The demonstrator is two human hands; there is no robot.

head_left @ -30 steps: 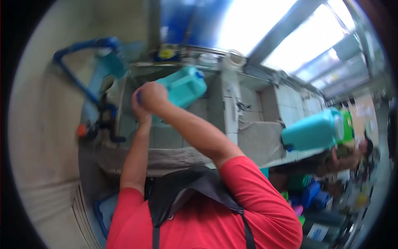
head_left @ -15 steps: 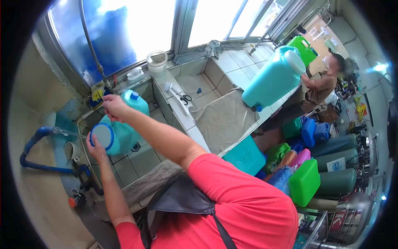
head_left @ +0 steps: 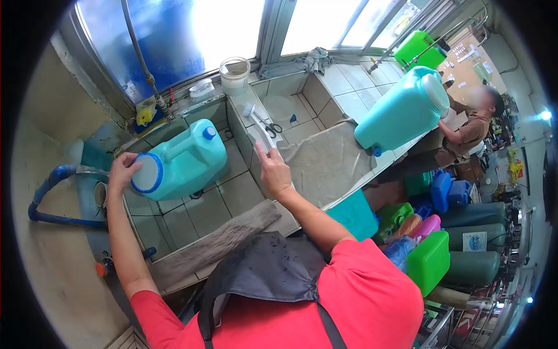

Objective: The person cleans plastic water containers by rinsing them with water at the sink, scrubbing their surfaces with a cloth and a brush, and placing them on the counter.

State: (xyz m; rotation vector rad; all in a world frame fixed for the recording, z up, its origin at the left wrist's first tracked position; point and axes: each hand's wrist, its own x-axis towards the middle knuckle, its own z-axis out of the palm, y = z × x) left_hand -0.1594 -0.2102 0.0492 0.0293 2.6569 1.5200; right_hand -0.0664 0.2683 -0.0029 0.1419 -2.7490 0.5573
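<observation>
A turquoise water jug [head_left: 189, 160] lies on its side over the tiled sink [head_left: 174, 230], its wide blue-rimmed white lid [head_left: 146, 173] facing left. My left hand [head_left: 123, 171] grips the edge of that lid, fingers bent over the rim, beside water running from a blue pipe [head_left: 55, 174]. At the divider, my right hand [head_left: 274, 171] has its fingers extended and apart, by the lower end of the white-handled scrub brush [head_left: 260, 127]; whether they touch it I cannot tell. Scissors [head_left: 273, 129] with dark handles lie alongside the brush.
A second turquoise jug [head_left: 398, 110] leans on the tiled counter beside a grey cloth [head_left: 325, 163]. A white tub [head_left: 234, 75] stands by the window. Another person [head_left: 468, 128] works at the right. Several coloured containers [head_left: 427, 262] stand below.
My right hand has moved from above the jug, at the left, across to the brush. The jug has turned and its lid faces further left. My left hand has shifted to the lid's upper left edge.
</observation>
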